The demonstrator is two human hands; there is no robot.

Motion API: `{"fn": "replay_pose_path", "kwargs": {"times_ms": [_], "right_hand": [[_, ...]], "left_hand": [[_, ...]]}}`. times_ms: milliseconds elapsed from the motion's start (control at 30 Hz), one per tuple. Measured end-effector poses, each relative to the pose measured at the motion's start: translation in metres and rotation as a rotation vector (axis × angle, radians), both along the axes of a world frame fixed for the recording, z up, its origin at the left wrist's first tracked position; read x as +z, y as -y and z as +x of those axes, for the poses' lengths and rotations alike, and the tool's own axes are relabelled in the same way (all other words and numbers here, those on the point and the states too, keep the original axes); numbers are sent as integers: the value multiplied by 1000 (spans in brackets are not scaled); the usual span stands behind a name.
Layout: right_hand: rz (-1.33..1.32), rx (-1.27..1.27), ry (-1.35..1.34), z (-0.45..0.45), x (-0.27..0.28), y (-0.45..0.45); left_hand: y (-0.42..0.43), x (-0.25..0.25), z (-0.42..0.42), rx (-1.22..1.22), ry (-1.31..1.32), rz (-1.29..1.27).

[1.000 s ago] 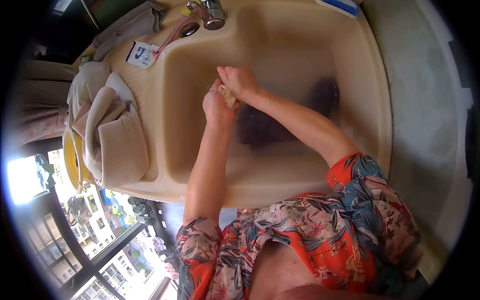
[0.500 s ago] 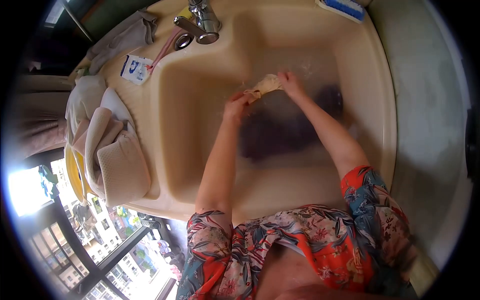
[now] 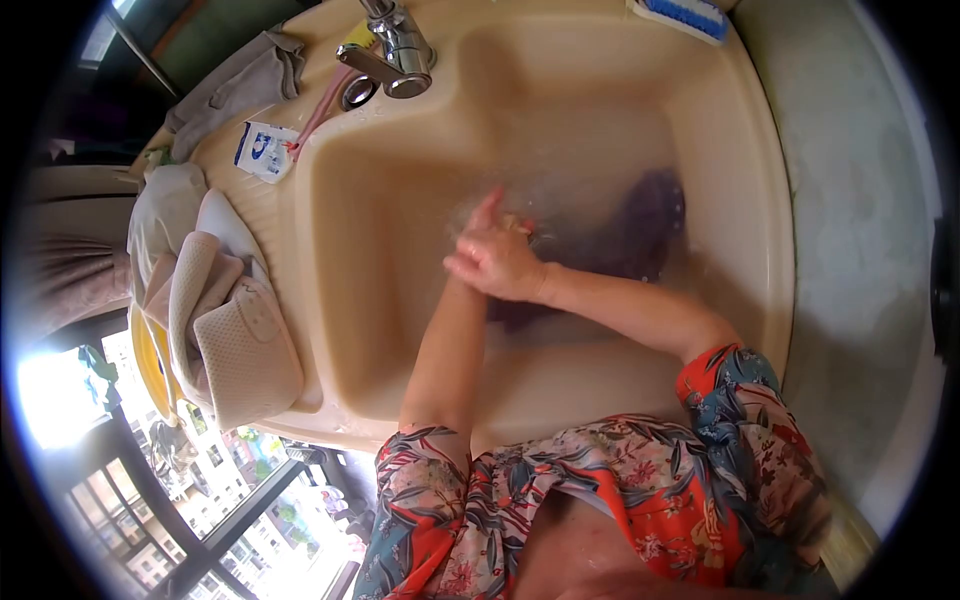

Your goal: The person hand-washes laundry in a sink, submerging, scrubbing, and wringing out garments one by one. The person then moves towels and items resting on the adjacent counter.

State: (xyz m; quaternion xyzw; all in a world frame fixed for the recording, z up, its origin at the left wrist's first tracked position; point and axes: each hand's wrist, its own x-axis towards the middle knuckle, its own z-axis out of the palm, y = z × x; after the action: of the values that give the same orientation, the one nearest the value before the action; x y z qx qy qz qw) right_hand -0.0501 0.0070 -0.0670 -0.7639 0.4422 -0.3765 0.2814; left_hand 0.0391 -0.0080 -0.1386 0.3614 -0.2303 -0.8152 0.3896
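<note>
Both my hands are crossed over the cloudy water in the beige sink (image 3: 345, 290). My left hand (image 3: 488, 212) is closed on a small pale-yellow cloth (image 3: 517, 224), most of which is hidden by the hands. Across my left wrist lies my right hand (image 3: 503, 264), its fingers somewhat apart and touching the skin, with no item visible in it. Under and beyond the hands, dark purple fabric (image 3: 645, 230) is soaking in the water, part of it above the surface.
A chrome faucet (image 3: 403, 60) rises at the sink's back left. On the left ledge are a white-and-blue packet (image 3: 267, 152), a grey cloth (image 3: 240, 85) and a heap of pale fabric (image 3: 240, 335) over a yellow basin (image 3: 150, 350). A blue-bristled brush (image 3: 685, 18) rests at the back right.
The yellow cloth was stretched between both hands. My right hand has let go of it and moved left and nearer onto my left wrist. More purple fabric shows at the right.
</note>
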Motion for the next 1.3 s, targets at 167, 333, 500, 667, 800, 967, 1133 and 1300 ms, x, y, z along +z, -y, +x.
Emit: {"fn": "replay_pose_path", "kwargs": {"times_ms": [167, 333, 500, 667, 800, 967, 1133, 1300], "right_hand": [[172, -303, -111, -21, -50, 55], [551, -360, -93, -126, -93, 101], [478, -126, 30, -59, -70, 51], [-89, -15, -130, -1, -18, 1], [381, -332, -316, -45, -76, 72], [692, -471, 58, -137, -120, 110], [280, 39, -67, -50, -61, 40], [-11, -76, -14, -3, -31, 3]], "left_hand": [[17, 33, -29, 417, -66, 433], [29, 15, -2, 406, 208, 540], [20, -3, 2, 199, 100, 529], [13, -35, 2, 232, -44, 436], [27, 9, -20, 275, 123, 493], [23, 16, 0, 281, 190, 489], [18, 25, -10, 186, 245, 485], [6, -14, -1, 202, 205, 224]]}}
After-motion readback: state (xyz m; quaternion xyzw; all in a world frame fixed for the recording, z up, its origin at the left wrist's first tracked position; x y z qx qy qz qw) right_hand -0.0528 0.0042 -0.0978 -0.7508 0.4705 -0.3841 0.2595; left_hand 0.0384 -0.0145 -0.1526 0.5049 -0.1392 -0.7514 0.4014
